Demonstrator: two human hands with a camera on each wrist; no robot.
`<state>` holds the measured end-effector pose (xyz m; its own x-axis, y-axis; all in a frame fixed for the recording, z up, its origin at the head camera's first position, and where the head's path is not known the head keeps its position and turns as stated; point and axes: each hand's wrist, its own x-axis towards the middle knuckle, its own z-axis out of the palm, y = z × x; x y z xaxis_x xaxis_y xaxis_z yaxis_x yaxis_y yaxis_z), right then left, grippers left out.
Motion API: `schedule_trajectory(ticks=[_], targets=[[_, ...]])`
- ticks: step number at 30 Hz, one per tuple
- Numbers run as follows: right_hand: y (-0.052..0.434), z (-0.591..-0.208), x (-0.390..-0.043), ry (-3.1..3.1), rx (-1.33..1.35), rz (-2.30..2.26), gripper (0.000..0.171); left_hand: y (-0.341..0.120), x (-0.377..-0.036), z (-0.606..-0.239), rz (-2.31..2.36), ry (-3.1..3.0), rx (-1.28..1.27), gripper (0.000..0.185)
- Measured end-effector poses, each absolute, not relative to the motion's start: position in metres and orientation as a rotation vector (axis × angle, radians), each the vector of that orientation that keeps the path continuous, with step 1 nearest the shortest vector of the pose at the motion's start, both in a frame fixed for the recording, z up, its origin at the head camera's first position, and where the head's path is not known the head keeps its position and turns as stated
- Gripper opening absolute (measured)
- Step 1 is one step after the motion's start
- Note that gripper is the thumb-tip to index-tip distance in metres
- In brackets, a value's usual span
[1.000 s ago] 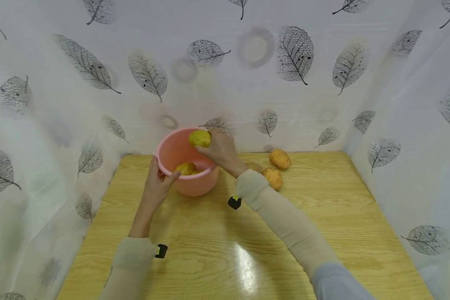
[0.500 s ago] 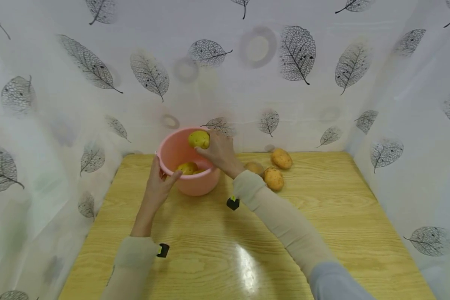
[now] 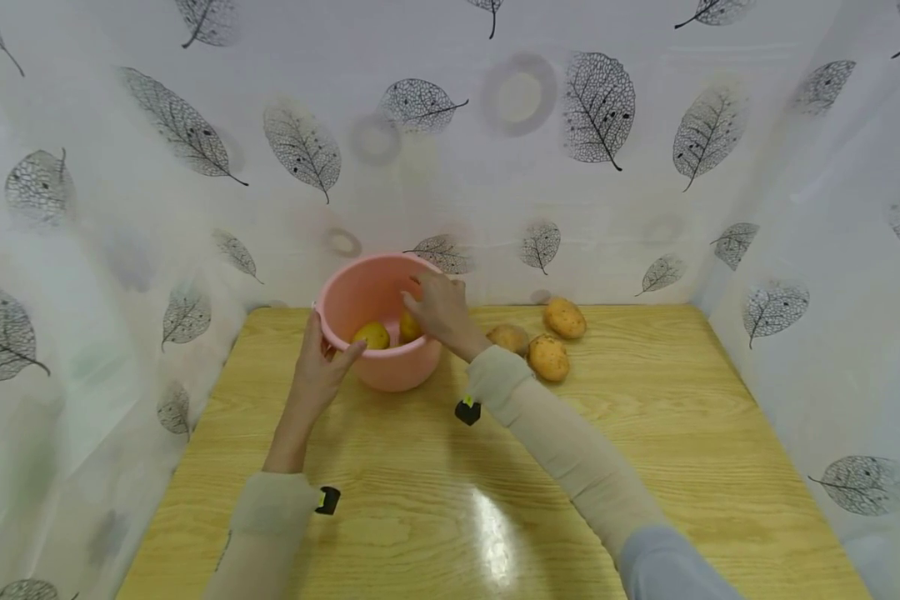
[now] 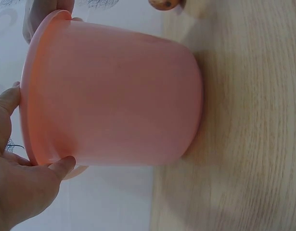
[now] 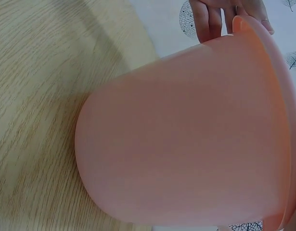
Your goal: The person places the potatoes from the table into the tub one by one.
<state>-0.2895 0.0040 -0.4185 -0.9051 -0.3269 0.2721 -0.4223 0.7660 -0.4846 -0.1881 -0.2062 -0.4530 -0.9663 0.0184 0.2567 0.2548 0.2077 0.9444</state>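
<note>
The yellow potato [image 3: 409, 326] now lies inside the round pink plastic bucket [image 3: 420, 367], dropped from the right hand [image 3: 441, 310], whose fingers hang relaxed and empty; the left hand [image 3: 317, 372] grips the rim

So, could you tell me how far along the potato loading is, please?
Two potatoes already lie inside the pink bucket. The left hand holds its rim, while the right hand is over the opening. Three potatoes on the table are left.

No text, label, brand, number or sign can be read in any view. The pink bucket [image 3: 378, 333] between the hands is plain. The curtain [image 3: 450, 150] beyond them bears only printed leaves and rings, no lettering.
</note>
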Motion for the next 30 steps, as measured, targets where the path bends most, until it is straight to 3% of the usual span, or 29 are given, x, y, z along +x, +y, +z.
schedule_trajectory(ticks=[15,30], targets=[[0.045,-0.414,-0.276,-2.491,0.648,1.108,0.035,-0.206,-0.187,-0.452,-1.846,-2.295,-0.259,0.096],[0.116,-0.416,-0.255,-2.545,0.456,1.302,0.049,-0.204,-0.185,-0.449,-1.873,-2.273,-0.27,0.095]])
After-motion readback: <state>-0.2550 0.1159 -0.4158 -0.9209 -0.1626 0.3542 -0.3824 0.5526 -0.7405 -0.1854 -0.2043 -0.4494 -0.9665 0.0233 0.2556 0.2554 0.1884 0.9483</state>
